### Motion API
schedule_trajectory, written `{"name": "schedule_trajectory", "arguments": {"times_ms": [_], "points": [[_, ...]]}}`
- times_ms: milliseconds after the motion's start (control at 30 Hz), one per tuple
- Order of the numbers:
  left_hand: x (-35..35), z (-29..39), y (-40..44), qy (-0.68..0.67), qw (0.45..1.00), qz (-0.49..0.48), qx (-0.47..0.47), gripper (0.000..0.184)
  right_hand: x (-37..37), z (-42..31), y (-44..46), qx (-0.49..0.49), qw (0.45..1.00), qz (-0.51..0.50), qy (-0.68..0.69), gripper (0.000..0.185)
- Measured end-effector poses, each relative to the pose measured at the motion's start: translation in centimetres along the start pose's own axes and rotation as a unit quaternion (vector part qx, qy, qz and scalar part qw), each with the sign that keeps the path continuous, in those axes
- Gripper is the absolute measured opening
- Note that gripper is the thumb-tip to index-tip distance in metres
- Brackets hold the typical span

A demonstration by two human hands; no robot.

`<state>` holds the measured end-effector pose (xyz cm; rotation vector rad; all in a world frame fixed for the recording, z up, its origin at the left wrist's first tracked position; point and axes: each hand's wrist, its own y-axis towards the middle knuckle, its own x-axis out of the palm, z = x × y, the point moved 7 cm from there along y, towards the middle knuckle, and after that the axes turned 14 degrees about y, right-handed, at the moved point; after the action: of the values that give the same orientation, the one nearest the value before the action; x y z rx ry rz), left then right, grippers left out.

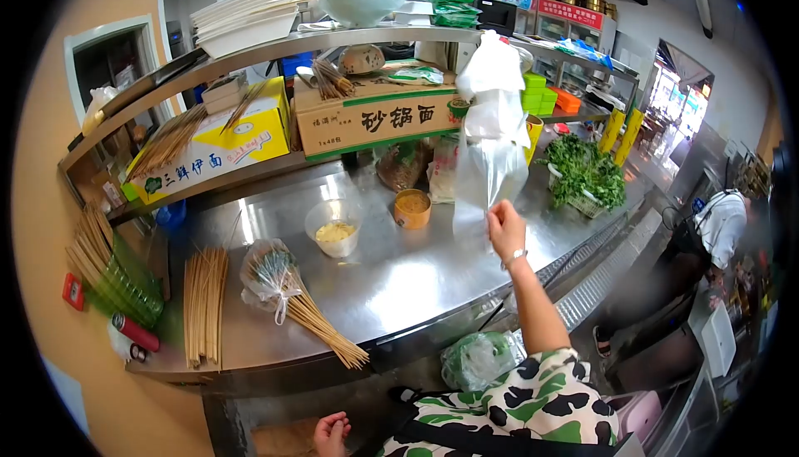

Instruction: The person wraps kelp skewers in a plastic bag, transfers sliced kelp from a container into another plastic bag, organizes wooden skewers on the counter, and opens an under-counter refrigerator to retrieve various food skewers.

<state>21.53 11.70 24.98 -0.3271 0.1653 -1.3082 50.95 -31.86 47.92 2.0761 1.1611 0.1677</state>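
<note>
My right hand (506, 230) is raised over the steel counter (408, 282), its fingers closed on the lower part of white plastic bags (493, 149) that hang from the shelf. Low in the view, my left hand (332, 434) is held in front of the counter with its fingers curled together; whether it holds anything is too small to tell. An orange-brown tub (412, 209) and a clear bowl with pale yellow contents (336, 230) stand left of the bags. A bagged bundle of skewers (308, 303) lies nearer the front edge.
Loose skewers (205, 307) lie at the left. A basket of leafy greens (585, 172) stands at the right. Boxes (383, 120) fill the shelf behind. A bag of greens (478, 360) is below the counter's edge. Another person (717, 224) bends over at the far right.
</note>
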Motion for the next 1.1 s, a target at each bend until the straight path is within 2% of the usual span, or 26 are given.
{"name": "schedule_trajectory", "arguments": {"times_ms": [67, 100, 133, 200, 233, 267, 300, 333, 400, 433, 467, 533, 567, 600, 633, 667, 700, 767, 800, 833, 867, 933, 1000, 1033, 1067, 1100], "points": [[0.5, 1.3, 0.6, 0.028, 0.999, -0.011, 0.020, 0.020, 0.5, -2.4, -3.2, 0.044, 0.995, 0.007, 0.085, 0.006], [1.6, 4.2, 0.2, -0.011, 1.000, 0.014, 0.007, 0.014, 1.4, -4.4, -5.0, 0.060, 0.992, -0.022, 0.107, 0.007], [1.0, 1.9, 2.1, -0.040, 0.999, 0.011, -0.018, 0.021, 3.3, -6.8, -7.2, 0.061, 0.988, -0.092, 0.106, 0.007], [3.1, 6.2, 2.3, -0.103, 0.994, -0.020, 0.003, 0.030, 9.2, -11.9, -13.4, 0.052, 0.923, -0.344, 0.163, 0.002], [3.6, 8.2, 2.5, -0.135, 0.989, -0.048, 0.021, 0.039, 12.2, -15.1, -17.3, 0.016, 0.845, -0.479, 0.239, 0.003], [3.8, 8.5, 3.2, -0.227, 0.971, -0.077, -0.017, 0.045, 14.4, -17.0, -21.6, 0.012, 0.748, -0.613, 0.255, 0.005], [3.4, 8.5, 4.0, -0.282, 0.955, -0.087, 0.026, 0.046, 15.9, -20.6, -24.9, -0.046, 0.661, -0.684, 0.306, 0.006], [2.7, 7.9, 3.5, -0.333, 0.936, -0.093, 0.070, 0.047, 17.0, -21.3, -29.1, -0.040, 0.566, -0.761, 0.313, 0.006], [-0.2, 8.7, 1.1, -0.310, 0.943, -0.035, 0.116, 0.048, 19.1, -20.5, -35.7, 0.205, 0.356, -0.851, 0.328, 0.005], [-1.9, 6.5, -0.1, -0.327, 0.939, 0.004, 0.109, 0.045, 19.8, -20.9, -37.8, 0.157, 0.327, -0.890, 0.276, 0.005], [-3.9, 5.5, -1.6, -0.321, 0.931, 0.137, 0.105, 0.039, 20.4, -21.2, -39.3, 0.152, 0.298, -0.902, 0.272, 0.005], [-7.4, 1.8, -5.2, -0.221, 0.932, 0.280, 0.060, 0.038, 21.0, -22.6, -41.8, -0.088, 0.305, -0.902, 0.292, 0.008], [-8.3, -0.2, -7.7, -0.230, 0.922, 0.306, 0.059, 0.038, 21.5, -23.8, -42.0, -0.045, 0.375, -0.878, 0.295, 0.014], [-9.3, -2.8, -9.8, -0.228, 0.926, 0.298, 0.044, 0.036, 22.5, -26.3, -42.3, -0.008, 0.413, -0.850, 0.326, 0.021], [-9.8, -4.5, -11.5, -0.223, 0.932, 0.286, 0.025, 0.033, 23.4, -29.7, -42.7, -0.135, 0.464, -0.792, 0.373, 0.024], [-10.1, -5.3, -13.5, -0.233, 0.923, 0.307, 0.017, 0.033, 23.0, -31.4, -44.2, -0.197, 0.475, -0.759, 0.399, 0.026], [-10.7, -5.3, -15.2, -0.174, 0.930, 0.323, 0.027, 0.033, 22.6, -32.9, -45.6, -0.258, 0.489, -0.718, 0.422, 0.028], [-12.6, -4.7, -18.7, -0.097, 0.932, 0.348, 0.018, 0.031, 22.0, -33.0, -52.2, -0.229, 0.378, -0.795, 0.416, 0.031], [-13.6, -5.7, -20.1, -0.102, 0.928, 0.357, 0.018, 0.031, 21.7, -32.8, -54.6, -0.232, 0.368, -0.798, 0.417, 0.031], [-14.6, -7.0, -21.4, -0.113, 0.918, 0.379, 0.024, 0.031, 22.2, -30.6, -58.1, -0.023, 0.300, -0.894, 0.334, 0.028], [-15.8, -8.1, -23.1, -0.122, 0.907, 0.401, 0.027, 0.031, 21.7, -28.9, -61.4, 0.188, 0.214, -0.932, 0.226, 0.026], [-17.5, -10.2, -25.9, -0.076, 0.901, 0.428, -0.002, 0.033, 21.1, -29.3, -64.7, 0.198, 0.195, -0.936, 0.215, 0.018], [-18.8, -13.4, -27.8, -0.162, 0.875, 0.456, -0.033, 0.036, 20.8, -29.0, -68.4, 0.179, 0.152, -0.947, 0.220, 0.012], [-19.3, -15.2, -28.3, -0.186, 0.867, 0.461, -0.034, 0.046, 20.8, -28.9, -70.0, 0.167, 0.175, -0.942, 0.231, 0.012], [-19.8, -16.4, -28.4, -0.191, 0.864, 0.465, -0.040, 0.046, 21.1, -28.7, -71.8, 0.170, 0.167, -0.944, 0.226, 0.012], [-20.5, -17.1, -29.2, -0.110, 0.842, 0.520, -0.089, 0.052, 21.7, -28.0, -73.4, 0.160, 0.189, -0.947, 0.204, 0.012]]}}
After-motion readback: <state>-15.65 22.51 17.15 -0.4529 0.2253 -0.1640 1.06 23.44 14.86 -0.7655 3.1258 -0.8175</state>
